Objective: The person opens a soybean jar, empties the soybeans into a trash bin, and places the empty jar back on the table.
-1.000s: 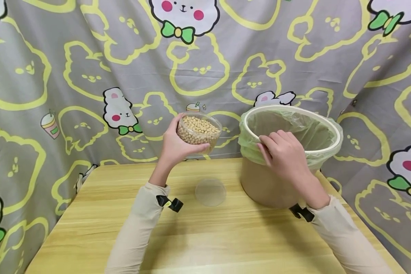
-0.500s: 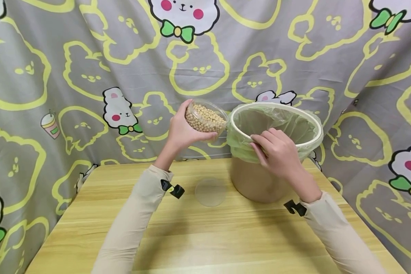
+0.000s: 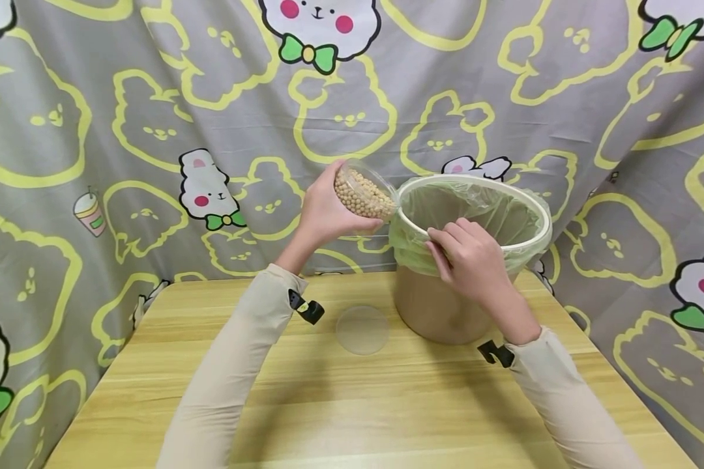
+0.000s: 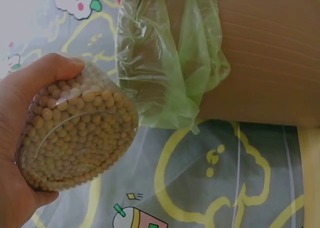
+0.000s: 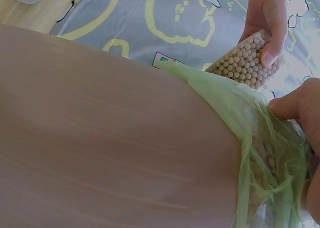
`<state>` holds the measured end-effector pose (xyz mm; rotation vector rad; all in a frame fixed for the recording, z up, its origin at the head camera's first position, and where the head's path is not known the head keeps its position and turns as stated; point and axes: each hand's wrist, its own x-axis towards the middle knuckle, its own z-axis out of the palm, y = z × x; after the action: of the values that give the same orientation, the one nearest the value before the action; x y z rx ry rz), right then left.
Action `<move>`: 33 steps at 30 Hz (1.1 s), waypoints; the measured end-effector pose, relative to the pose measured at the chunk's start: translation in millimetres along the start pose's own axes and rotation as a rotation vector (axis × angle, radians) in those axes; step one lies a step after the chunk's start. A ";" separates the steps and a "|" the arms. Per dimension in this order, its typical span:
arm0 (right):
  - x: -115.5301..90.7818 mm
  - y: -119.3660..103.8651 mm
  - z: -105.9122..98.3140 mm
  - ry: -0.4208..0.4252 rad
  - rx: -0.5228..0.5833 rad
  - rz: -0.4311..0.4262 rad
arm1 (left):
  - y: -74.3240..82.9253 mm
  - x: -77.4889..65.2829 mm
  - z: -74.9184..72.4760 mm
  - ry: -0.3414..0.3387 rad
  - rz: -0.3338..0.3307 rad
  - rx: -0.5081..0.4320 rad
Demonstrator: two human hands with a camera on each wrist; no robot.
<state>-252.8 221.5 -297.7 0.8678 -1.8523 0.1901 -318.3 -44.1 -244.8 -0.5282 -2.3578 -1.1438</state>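
Observation:
My left hand (image 3: 327,207) grips a clear round plastic tub (image 4: 80,133) full of small beige balls, which look like soybeans. The tub tilts to the right, and its mouth meets the left side of the bin's white rim in the head view. With its fingers over the near rim, my right hand (image 3: 472,260) holds the edge of a brown trash bin (image 3: 440,309). A thin green bag (image 5: 272,163) lines the bin and folds down over the outside. The bottom of the bin's inside is hidden.
A clear round lid (image 3: 362,330) lies on the wooden table (image 3: 328,404), left of the bin. Behind the table hangs a grey curtain (image 3: 258,124) with cartoon figures.
My left hand has moved up and right with the tub, tipping it further toward the bin. The bin has shifted left with my right hand on its rim.

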 end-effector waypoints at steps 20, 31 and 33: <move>0.3 9.9 -0.2 -0.025 0.086 0.013 | 12.6 22.3 2.6 -0.088 0.039 0.122; 0.1 11.5 1.5 -0.022 0.086 0.023 | 21.6 27.9 -0.7 -0.136 0.061 0.168; 0.3 11.6 1.5 -0.022 0.087 0.025 | 23.1 29.0 -1.3 -0.146 0.065 0.176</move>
<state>-261.4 229.0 -295.1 0.9098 -1.8871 0.2793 -329.7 -27.7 -213.5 -0.6394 -2.5157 -0.8861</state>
